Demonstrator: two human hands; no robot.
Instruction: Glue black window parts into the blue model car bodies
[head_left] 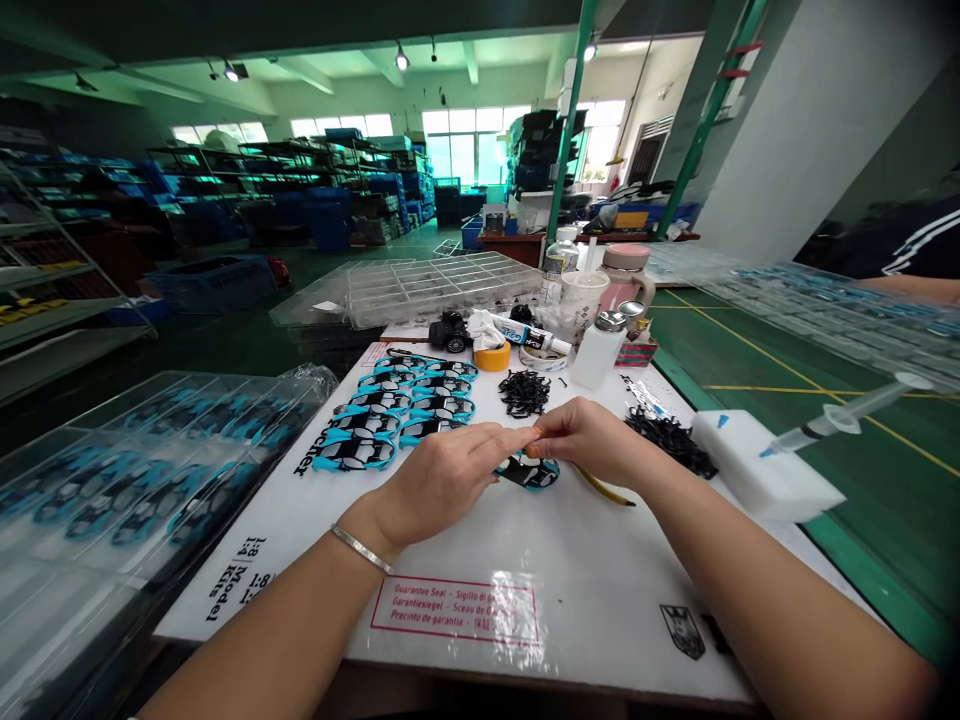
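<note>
A small blue-and-black model car part (534, 474) with light panels is partly covered by my fingers over the middle of the table. My left hand (454, 468) grips its left side, fingers held together and reaching across its top. Above the part, the fingertips of my right hand (589, 440) are pinched together, meeting my left fingertips; what they hold, if anything, is hidden. A thin yellow-and-black tool (606, 488) sticks out below my right hand. Similar blue-and-black car parts (367, 425) lie in two columns to the left. Beyond my hands is a pile of small black pieces (523, 393).
More black pieces (671, 440) lie right, beside a white foam block (765, 470) holding a syringe (844, 418). A pump bottle (600, 352), yellow tape (491, 357) and pink jug (626, 275) stand behind. Clear trays (150, 470) flank the table (600, 610). A person's arm (907, 290) shows right.
</note>
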